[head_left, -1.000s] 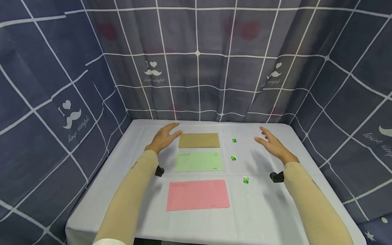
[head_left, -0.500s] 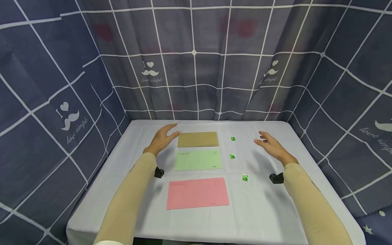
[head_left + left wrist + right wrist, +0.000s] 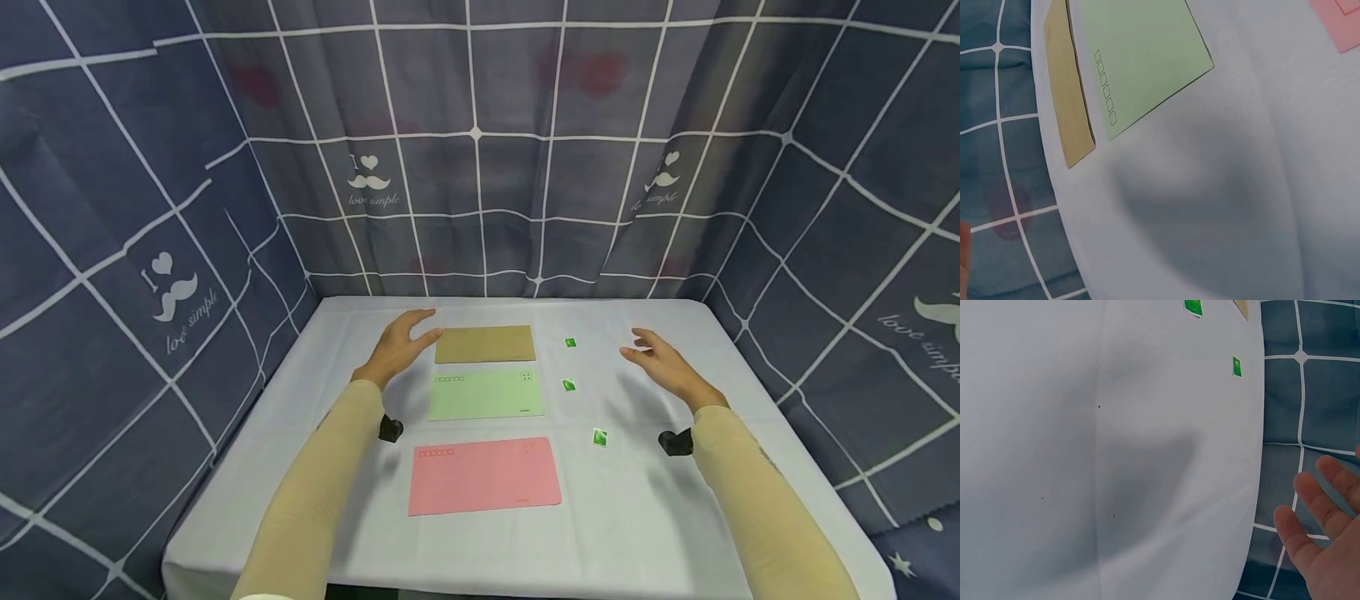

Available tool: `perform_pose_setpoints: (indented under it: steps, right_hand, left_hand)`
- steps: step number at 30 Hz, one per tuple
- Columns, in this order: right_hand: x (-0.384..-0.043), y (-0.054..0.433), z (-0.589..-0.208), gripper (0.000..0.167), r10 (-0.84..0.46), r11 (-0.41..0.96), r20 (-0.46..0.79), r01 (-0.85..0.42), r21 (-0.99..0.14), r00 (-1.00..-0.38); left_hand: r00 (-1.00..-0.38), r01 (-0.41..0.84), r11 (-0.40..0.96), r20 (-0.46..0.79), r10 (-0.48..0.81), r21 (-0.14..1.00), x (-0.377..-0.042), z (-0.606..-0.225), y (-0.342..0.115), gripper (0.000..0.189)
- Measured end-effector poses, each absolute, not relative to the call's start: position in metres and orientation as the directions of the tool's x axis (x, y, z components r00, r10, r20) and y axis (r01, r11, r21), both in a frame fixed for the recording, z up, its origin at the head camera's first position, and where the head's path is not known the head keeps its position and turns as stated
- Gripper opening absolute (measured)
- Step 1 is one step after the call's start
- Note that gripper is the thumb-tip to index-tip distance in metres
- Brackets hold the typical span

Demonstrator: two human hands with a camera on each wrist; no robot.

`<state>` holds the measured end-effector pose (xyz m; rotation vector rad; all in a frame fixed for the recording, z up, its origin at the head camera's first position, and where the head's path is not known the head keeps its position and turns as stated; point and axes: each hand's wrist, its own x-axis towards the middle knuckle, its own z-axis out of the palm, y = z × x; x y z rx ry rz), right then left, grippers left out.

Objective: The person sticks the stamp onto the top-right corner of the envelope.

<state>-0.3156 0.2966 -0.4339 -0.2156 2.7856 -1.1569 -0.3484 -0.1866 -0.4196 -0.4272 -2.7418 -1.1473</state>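
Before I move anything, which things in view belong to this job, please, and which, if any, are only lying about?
Probably for the job:
brown envelope
green envelope
pink envelope
near stamp
middle stamp
far stamp

Probably only surroundings:
white tablecloth
curtain

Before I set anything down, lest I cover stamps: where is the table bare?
The table is bare between the pink envelope and the near edge, and between the stamps and the right hand. It's crowded around the green envelope, with the tan envelope close behind.
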Motion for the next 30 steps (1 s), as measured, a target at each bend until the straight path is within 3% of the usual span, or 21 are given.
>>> perform_pose_setpoints:
  steps: [30]
  right_hand:
    - [-0.312,0.292,-0.454,0.082,-0.143,0.675,-0.046,-0.063,-0.735,-0.989]
  left_hand:
    - [-0.948,0.317,0.633,0.231,0.217,0.706,-0.340,-0.443,-0.186,0.055]
